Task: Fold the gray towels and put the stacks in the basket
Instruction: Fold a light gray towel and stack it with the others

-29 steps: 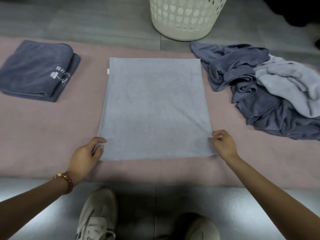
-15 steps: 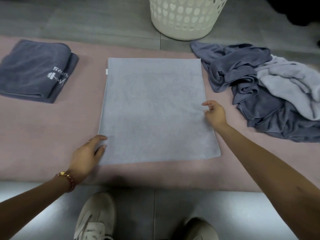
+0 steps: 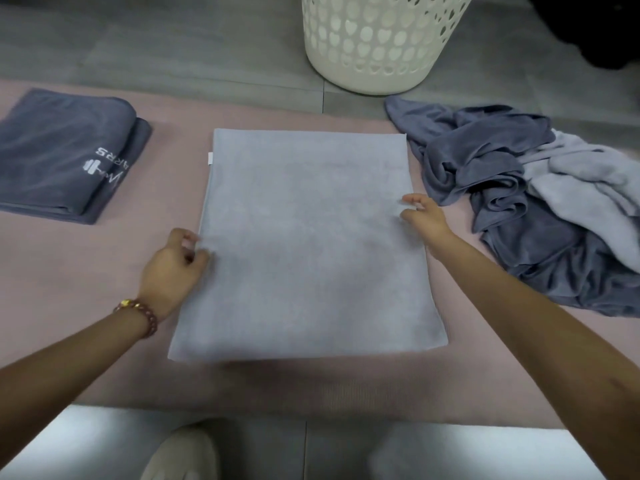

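Left hand [image 3: 175, 261] sits at the left edge of the light gray towel [image 3: 304, 244], about mid-height. Its fingers are curled in, with the thumb above them, and it pinches the towel's edge. Its wrist is bent slightly inward and the forearm runs in from the lower left of the frame. There is a beaded bracelet [image 3: 136, 315] on that wrist.

Right hand [image 3: 424, 220] is at the towel's right edge, a bit higher in the frame than the left. Thumb and forefinger are spread in a small C toward the edge and the other fingers are curled. The fingertips are blurred, so I cannot tell whether it grips the edge or only touches it. The right arm stretches out long from the lower right corner.

The light gray towel lies flat and smooth as one rectangle in the middle of the frame, on a pink mat [image 3: 104, 271]. A folded dark gray towel [image 3: 65, 154] with white lettering is on the mat at upper left, well apart. A crumpled pile of towels [image 3: 519, 202], dark gray and light gray, is at right, near the right hand. A white perforated basket [image 3: 374, 39] stands on the gray floor [image 3: 173, 46] at top centre, beyond the mat. A pale shoe [image 3: 180, 455] is at the bottom edge.
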